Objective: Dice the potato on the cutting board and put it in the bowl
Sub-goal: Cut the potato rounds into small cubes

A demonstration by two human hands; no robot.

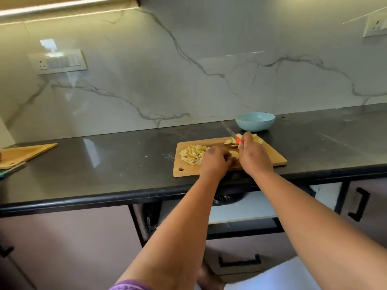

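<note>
Cutting board (272, 156) overhangs counter (104, 164) edge; bowl (255, 122) behind.

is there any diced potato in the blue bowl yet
No, the blue bowl looks empty; the diced potato lies piled on the cutting board.

Bowl (255, 121) behind cutting board (272, 156)

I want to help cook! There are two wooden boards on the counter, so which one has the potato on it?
The cutting board under the two hands, near the blue bowl. It carries diced potato and slices; the other board, far left, shows none.
</note>
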